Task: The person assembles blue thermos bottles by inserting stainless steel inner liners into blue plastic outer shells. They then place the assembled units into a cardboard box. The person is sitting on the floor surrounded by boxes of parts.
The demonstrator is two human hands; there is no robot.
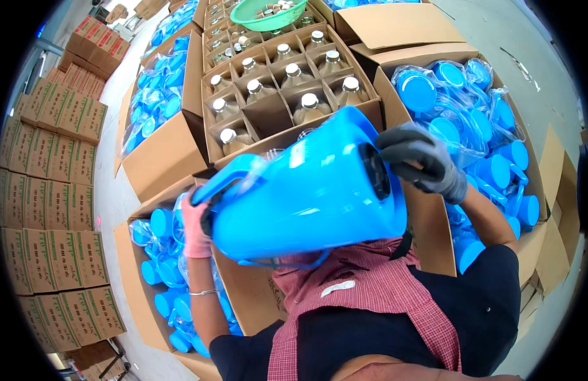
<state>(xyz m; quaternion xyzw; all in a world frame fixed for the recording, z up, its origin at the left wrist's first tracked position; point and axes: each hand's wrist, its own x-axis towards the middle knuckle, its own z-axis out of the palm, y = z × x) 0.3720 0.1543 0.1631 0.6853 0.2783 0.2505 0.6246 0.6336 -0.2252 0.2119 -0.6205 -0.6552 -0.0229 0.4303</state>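
A large blue plastic jug lies tilted on its side in front of my chest, slightly blurred. My left hand, in a pink glove with dark fingertips, is wrapped round its left end beside the handle; part of those fingers is hidden behind the jug. A round black piece sits in the jug's right end. Close to that end is my right hand in a grey and black glove, its fingers bent inward at the rim. Whether something is pinched in them cannot be made out.
A divided carton of white-capped bottles stands ahead, with a green basin of small caps beyond. Cartons of blue jugs flank me on the left and right. Stacked cardboard boxes line the far left.
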